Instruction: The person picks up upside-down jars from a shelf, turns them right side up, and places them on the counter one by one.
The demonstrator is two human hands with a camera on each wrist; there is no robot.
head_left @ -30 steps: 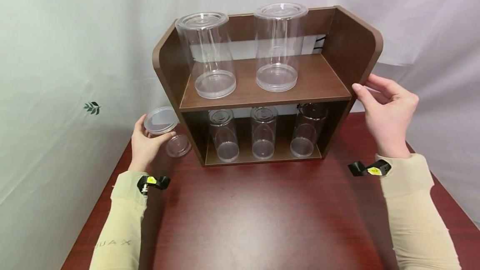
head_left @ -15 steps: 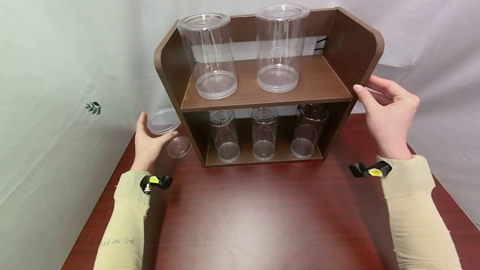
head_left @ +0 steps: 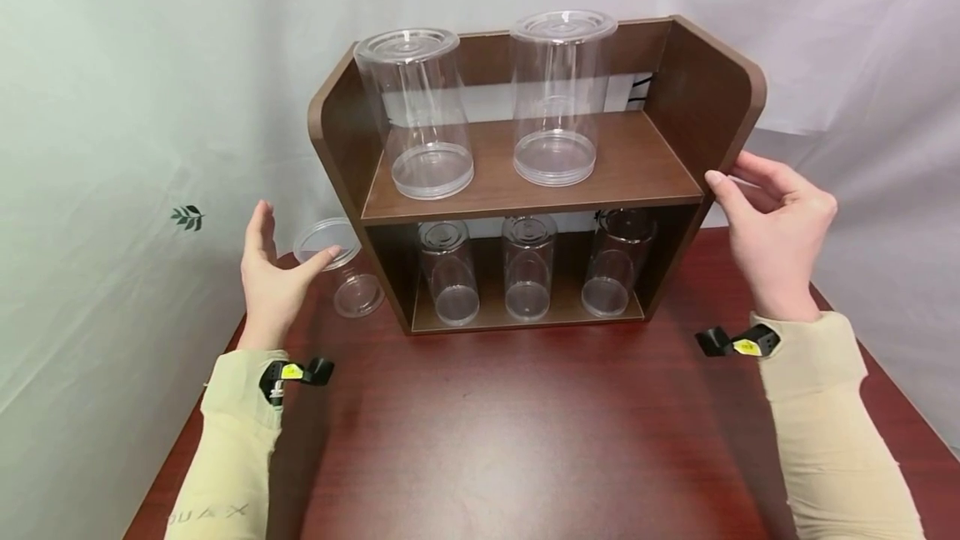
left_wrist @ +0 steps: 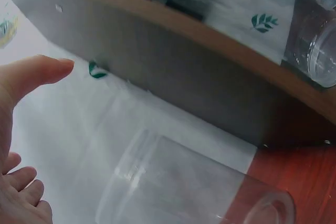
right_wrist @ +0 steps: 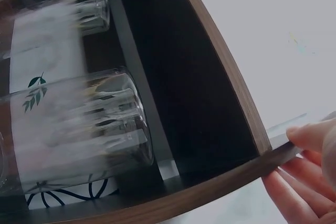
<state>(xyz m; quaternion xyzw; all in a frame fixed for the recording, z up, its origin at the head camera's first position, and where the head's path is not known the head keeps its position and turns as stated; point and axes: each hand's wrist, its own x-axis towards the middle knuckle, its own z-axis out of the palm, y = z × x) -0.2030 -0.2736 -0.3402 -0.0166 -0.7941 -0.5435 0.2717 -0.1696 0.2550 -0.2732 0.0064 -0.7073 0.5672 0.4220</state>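
Observation:
A two-tier brown wooden shelf point(head_left: 637, 198) stands on the table. My right hand point(head_left: 783, 227) grips the front edge of its right side panel, the thumb on the front and the fingers behind; the right wrist view shows the same hold on the panel point(right_wrist: 231, 182). To the left of the shelf, a clear plastic jar with a lid point(head_left: 327, 247) stands upright on the table. My left hand point(head_left: 273, 290) is beside it with thumb and fingers spread. In the left wrist view a gap shows between the thumb point(left_wrist: 42, 74) and the jar point(left_wrist: 194, 182).
Two tall clear jars point(head_left: 431, 169) point(head_left: 555, 158) stand on the upper tier. Three smaller clear jars point(head_left: 456, 302) point(head_left: 527, 298) point(head_left: 604, 294) stand on the lower tier. A red-brown table point(head_left: 510, 423) lies in front, with white cloth point(head_left: 112, 148) hanging around.
My left hand has let go of the jar left of the shelf and drawn back to the left, fingers spreading. The right hand stays on the side panel.

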